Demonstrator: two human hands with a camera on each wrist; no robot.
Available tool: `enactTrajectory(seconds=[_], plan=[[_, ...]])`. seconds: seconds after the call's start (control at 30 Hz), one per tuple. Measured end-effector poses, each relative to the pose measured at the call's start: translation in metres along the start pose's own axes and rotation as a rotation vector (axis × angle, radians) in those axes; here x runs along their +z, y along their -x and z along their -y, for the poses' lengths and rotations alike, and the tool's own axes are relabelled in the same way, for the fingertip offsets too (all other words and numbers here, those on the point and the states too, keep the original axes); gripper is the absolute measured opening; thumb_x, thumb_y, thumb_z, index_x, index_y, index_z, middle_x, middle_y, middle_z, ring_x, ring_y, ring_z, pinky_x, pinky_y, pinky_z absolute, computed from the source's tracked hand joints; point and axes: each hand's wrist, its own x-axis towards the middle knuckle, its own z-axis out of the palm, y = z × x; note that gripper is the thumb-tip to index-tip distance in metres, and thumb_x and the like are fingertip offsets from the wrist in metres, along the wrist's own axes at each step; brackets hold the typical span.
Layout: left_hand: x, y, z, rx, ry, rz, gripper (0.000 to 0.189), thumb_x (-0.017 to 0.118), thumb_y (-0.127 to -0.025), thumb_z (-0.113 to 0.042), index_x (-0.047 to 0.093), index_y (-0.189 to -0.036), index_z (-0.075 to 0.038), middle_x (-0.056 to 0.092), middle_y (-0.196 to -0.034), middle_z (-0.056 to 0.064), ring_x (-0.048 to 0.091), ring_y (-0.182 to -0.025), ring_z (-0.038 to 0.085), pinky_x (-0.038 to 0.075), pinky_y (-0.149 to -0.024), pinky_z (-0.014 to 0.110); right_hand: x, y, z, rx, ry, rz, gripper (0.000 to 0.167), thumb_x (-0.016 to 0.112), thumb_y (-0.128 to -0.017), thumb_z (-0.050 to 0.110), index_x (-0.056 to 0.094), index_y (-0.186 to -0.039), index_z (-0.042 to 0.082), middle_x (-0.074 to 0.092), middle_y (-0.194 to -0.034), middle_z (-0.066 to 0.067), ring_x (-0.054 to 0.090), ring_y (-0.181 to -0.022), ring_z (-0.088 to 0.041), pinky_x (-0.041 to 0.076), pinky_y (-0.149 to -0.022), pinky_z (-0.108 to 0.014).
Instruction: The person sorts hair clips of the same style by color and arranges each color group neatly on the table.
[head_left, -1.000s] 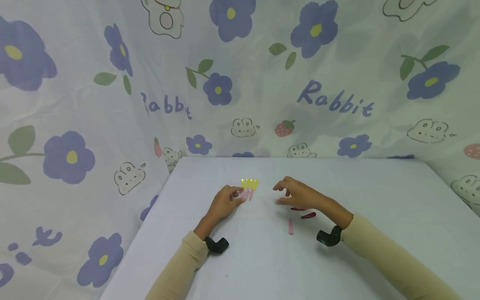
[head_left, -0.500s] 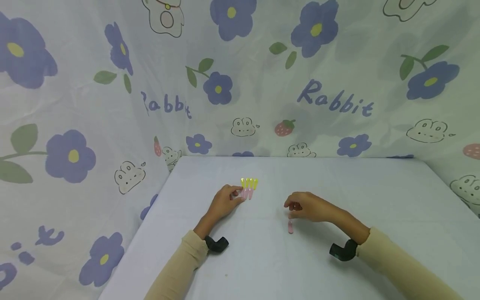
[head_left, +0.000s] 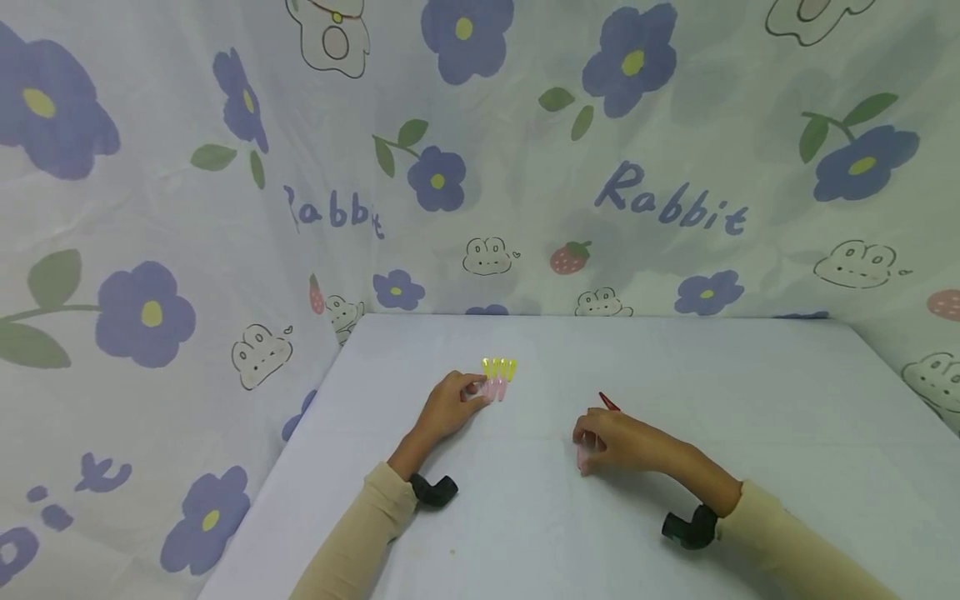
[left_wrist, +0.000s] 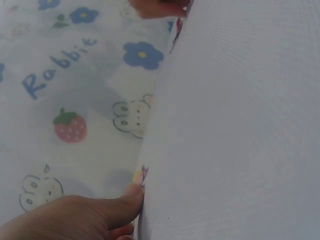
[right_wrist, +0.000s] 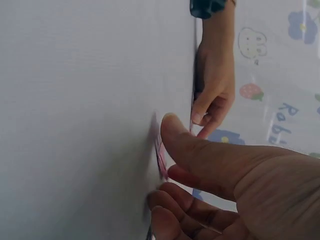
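In the head view my left hand (head_left: 450, 404) is at the left end of a short row of pink hair clips (head_left: 500, 390). Its thumb and index finger pinch the leftmost clip by its ends. Several yellow hair clips (head_left: 498, 368) lie side by side just behind the pink ones. My right hand (head_left: 618, 439) is low on the table, thumb and index finger at the two ends of a single pink hair clip (right_wrist: 161, 157). A dark red hair clip (head_left: 608, 402) shows partly behind that hand; anything else under the hand is hidden.
The white table (head_left: 525, 517) runs back to a cloth backdrop (head_left: 525, 167) printed with flowers and rabbits. Another cloth wall (head_left: 247, 275) stands along the left. A dark camera mount (head_left: 690, 527) is strapped to the right wrist, another (head_left: 433, 492) to the left.
My right hand has come down and toward me from above the red clips onto the lone pink clip, and its fingers have closed in. The left hand stays where it was.
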Motion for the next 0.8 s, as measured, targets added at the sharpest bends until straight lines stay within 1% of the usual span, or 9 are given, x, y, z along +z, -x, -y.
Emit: enactTrajectory(seconds=[0.17,0.33,0.47,0.7,0.8], plan=[[0.0001,0.0001,0.0002,0.002,0.001,-0.005,0.038,0.078,-0.088,-0.024,0.07,-0.123,-0.012,0.062,-0.093,0.001,0.051,-0.075,0.01,0.043,-0.065,0.025,0.0028,0.0014,0.0011,0.03,0.003,-0.007,0.035,0.084,-0.08,0.026,0.067,-0.108,0.014,0.054,-0.091,0.005,0.051,-0.081,-0.01,0.047,-0.07,-0.02],[0.0008,0.0001,0.0008,-0.006,-0.003,0.0,0.038,0.077,-0.088,-0.025,0.07,-0.123,-0.012,0.062,-0.094,0.001,0.051,-0.075,0.01,0.043,-0.065,0.026,0.0031,0.0012,0.0009,0.024,0.006,0.002,0.035,0.084,-0.08,0.027,0.066,-0.108,0.014,0.053,-0.091,0.004,0.051,-0.079,-0.011,0.046,-0.068,-0.02],[0.001,0.0001,0.0009,0.003,-0.002,0.003,0.038,0.078,-0.088,-0.024,0.07,-0.123,-0.012,0.063,-0.094,0.002,0.051,-0.075,0.009,0.043,-0.066,0.025,0.0025,0.0,0.0015,0.021,0.018,0.023,0.033,0.082,-0.082,0.03,0.065,-0.107,0.015,0.054,-0.093,0.004,0.051,-0.08,-0.01,0.047,-0.07,-0.021],[0.0015,-0.0005,0.002,0.02,-0.005,-0.009,0.038,0.079,-0.087,-0.023,0.07,-0.122,-0.012,0.063,-0.094,0.002,0.051,-0.075,0.01,0.043,-0.066,0.025,0.0021,-0.0034,0.0025,-0.006,0.057,0.031,0.024,0.079,-0.086,0.029,0.064,-0.1,0.017,0.054,-0.095,0.006,0.053,-0.083,-0.007,0.051,-0.075,-0.023],[0.0023,-0.0011,0.003,0.017,-0.004,-0.008,0.038,0.078,-0.087,-0.023,0.07,-0.123,-0.012,0.063,-0.094,0.002,0.051,-0.075,0.009,0.043,-0.066,0.025,0.0023,-0.0046,0.0028,-0.006,0.062,0.035,0.02,0.078,-0.086,0.032,0.063,-0.092,0.02,0.052,-0.091,0.006,0.052,-0.08,-0.006,0.049,-0.072,-0.022]])
